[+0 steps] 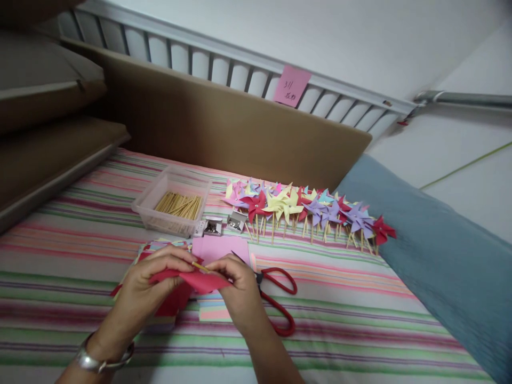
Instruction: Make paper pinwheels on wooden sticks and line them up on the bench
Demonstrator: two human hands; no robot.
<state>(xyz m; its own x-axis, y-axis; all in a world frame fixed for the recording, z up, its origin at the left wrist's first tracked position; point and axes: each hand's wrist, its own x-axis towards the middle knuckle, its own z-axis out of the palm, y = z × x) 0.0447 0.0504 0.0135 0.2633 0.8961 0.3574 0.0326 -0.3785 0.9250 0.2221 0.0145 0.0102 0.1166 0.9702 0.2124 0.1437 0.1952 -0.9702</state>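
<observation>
Between both hands is a piece of red paper (205, 282), partly folded or bent, with a short wooden stick (201, 267) lying across its upper edge. My left hand (158, 274) pinches the paper's left side, and its fingertips reach the stick's left end. On the other side, my right hand (236, 285) is closed on the right part of the paper, its fingers near the stick's right end. Under the left hand sits a stack of coloured paper, with a red sheet (173, 305) on top. Red-handled scissors (280, 270) lie beside the right hand, blades partly hidden by it.
Behind the hands, a clear plastic box (160, 220) holds several wooden sticks. Two small boxes of metal pins (213, 228) stand beside it. Many-coloured paper pinwheels (284, 205) line the back right, before a cardboard panel (224, 128). Pink paper (222, 249) lies on the striped cloth.
</observation>
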